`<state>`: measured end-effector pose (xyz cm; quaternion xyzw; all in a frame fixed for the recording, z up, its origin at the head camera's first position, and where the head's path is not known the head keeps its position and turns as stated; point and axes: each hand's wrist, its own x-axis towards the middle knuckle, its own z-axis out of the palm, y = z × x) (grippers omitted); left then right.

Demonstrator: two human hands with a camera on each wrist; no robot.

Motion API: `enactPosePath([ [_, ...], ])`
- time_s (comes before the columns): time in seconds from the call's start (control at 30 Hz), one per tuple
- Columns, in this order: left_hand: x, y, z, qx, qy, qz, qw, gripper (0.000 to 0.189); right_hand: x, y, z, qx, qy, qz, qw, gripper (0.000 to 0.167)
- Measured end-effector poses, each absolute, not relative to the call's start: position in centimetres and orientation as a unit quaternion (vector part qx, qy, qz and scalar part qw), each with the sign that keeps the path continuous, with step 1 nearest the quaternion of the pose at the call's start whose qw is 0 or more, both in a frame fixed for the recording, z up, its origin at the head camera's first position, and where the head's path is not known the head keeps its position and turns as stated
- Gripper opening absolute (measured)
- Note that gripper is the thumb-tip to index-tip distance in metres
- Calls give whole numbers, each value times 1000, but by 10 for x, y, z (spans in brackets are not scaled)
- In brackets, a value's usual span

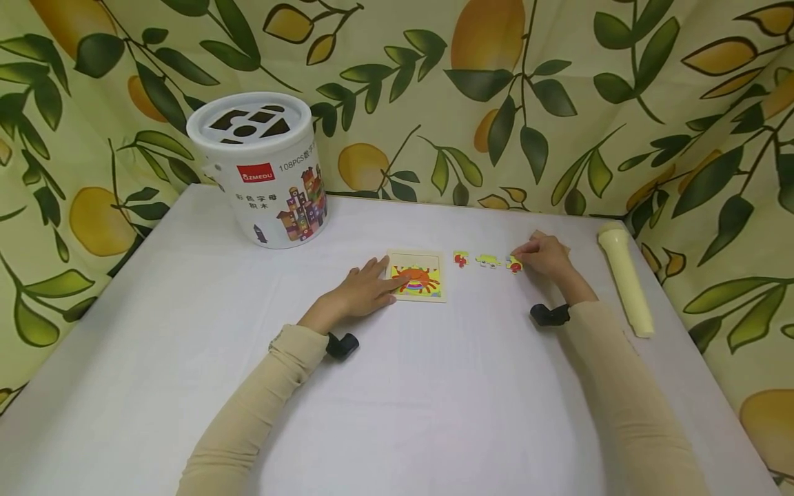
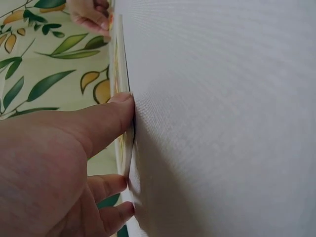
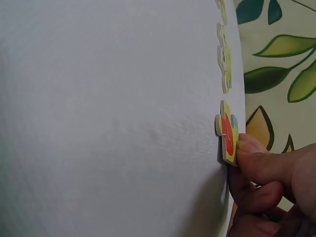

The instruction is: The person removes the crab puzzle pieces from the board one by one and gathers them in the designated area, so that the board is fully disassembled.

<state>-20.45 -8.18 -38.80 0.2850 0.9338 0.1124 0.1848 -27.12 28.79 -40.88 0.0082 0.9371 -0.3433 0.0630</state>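
Observation:
A square wooden jigsaw puzzle (image 1: 418,292) with an orange crab picture lies on the white table. My left hand (image 1: 366,286) rests at its left side, fingers stretched out, with one reaching over the picture. In the left wrist view the thumb (image 2: 116,116) touches the board's edge. My right hand (image 1: 546,256) pinches a yellow and red puzzle piece (image 3: 227,133) between thumb and finger, close to the tabletop. Between the hands lie a red and yellow piece (image 1: 460,259) and a yellow piece with white bumps (image 1: 488,261), in a row right of the board.
A white lidded bucket (image 1: 260,172) with shape cutouts and printed blocks stands at the back left. A cream-coloured stick-like object (image 1: 626,282) with a wider head lies along the right side. Behind the white table (image 1: 397,399) hangs a leaf-and-fruit patterned curtain (image 1: 384,89).

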Motion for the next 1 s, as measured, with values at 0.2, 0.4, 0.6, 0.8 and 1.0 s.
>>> enactPosePath([
  [0.2,-204,-85,-387,288,934,121,174,47,-270,282,-408,7,939,-340,57,22],
  [0.4,-203,-89,-384,300,927,144,171,46,-266,257,-398,15,938,-338,68,24],
  [0.6,-202,-90,-382,316,923,151,158,43,-265,191,-390,-62,929,-345,120,25],
  [0.8,-202,-88,-387,310,925,148,162,41,-259,133,-394,-136,906,-369,158,25],
  [1.0,-202,-89,-389,304,928,146,158,39,-258,106,-402,-172,904,-355,168,24],
])
